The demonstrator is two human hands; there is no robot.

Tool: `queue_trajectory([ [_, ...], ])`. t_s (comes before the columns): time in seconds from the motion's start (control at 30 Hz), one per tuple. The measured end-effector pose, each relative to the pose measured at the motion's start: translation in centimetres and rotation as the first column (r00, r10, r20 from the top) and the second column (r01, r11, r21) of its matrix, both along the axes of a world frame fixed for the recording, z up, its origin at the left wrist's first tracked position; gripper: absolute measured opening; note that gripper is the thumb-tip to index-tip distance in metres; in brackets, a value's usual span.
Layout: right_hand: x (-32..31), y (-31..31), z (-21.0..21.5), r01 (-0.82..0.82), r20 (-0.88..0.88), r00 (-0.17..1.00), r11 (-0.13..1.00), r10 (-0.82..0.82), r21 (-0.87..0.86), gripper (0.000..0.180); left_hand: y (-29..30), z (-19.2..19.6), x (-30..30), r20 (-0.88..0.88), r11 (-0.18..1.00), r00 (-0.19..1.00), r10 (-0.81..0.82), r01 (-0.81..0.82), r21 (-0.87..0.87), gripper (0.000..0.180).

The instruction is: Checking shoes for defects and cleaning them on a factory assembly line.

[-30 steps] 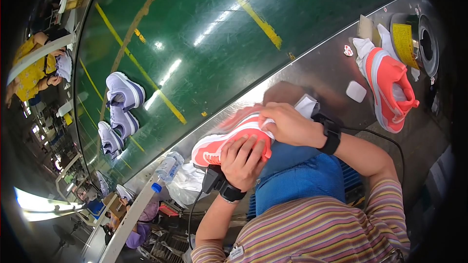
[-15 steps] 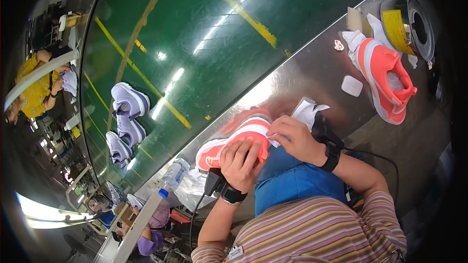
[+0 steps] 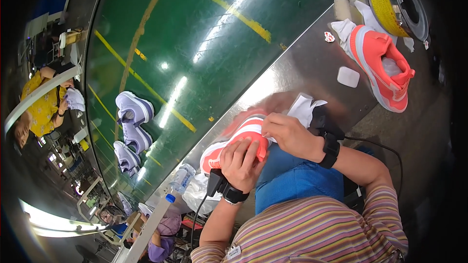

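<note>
Gripping the coral-and-white mesh sneaker (image 3: 234, 141) at six o'clock, my left hand (image 3: 242, 161) curled underneath; right hand (image 3: 291, 134) fingers pinched its collar. Slipping risked dropping it onto the steel bench (image 3: 302, 68).

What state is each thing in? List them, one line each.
Left hand: gripping the held coral shoe.
Right hand: on that shoe's top.
Second coral shoe: lying on the metal table, stuffed with paper.
Lavender shoes: on the green belt.
Water bottle: capped.

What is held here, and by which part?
A coral shoe: left hand grips its side, right hand its top, by white paper.
</note>
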State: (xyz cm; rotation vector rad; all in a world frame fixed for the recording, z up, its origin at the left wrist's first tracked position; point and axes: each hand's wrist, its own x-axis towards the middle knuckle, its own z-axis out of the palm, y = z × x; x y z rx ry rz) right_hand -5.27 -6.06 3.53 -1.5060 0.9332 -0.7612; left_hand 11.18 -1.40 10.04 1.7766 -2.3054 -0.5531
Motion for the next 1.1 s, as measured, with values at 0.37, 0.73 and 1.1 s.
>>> queue_trajectory([
  [0.37,0.5,1.3,-1.2,0.296,-0.026,0.955,0.954,-0.295,0.045,0.01,0.1,0.0,0.0,0.016,1.0,1.0,-0.011,0.011,-0.024,0.05],
  [0.73,0.6,3.1,-0.1,0.302,0.067,0.945,0.935,-0.319,0.185,0.012,0.2,0.1,0.0,0.017,0.999,1.0,-0.002,0.003,-0.04,0.05],
  [1.1,1.8,2.7,-0.2,0.322,0.064,0.943,0.945,-0.326,0.063,0.013,0.2,0.1,0.0,0.027,1.0,1.0,-0.011,0.012,-0.021,0.051],
])
